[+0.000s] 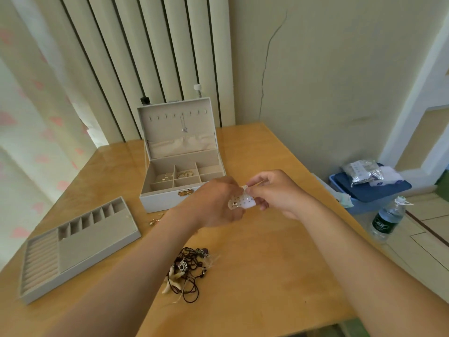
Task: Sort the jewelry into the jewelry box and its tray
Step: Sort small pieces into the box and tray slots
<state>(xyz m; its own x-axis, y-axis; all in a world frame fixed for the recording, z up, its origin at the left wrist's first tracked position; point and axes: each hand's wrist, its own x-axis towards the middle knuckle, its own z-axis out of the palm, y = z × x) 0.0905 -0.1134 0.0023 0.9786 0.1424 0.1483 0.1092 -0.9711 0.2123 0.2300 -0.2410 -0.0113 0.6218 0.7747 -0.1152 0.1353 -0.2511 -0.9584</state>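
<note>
Nearest, below and between the forearms: a heap of dark cord necklaces with pale charms, loose on the table. Left of the left forearm, well apart from the heap: the tray, flat on the table, ring rolls at its near end, a row of small slots along its far edge.

Above the table, both hands close together. Left hand curled round a small white earring card dotted with studs, gripping its lower part. Right hand pinching the card's top edge between thumb and fingertips.

Just left of the left wrist, on the table: a few gold hoops.

Beyond the hands: the jewelry box, lid up, gold pieces in two of its compartments, a thin chain hanging from a hook inside the lid.

Far right of the right hand, off the table: a water bottle and a blue bin with bags on top.
</note>
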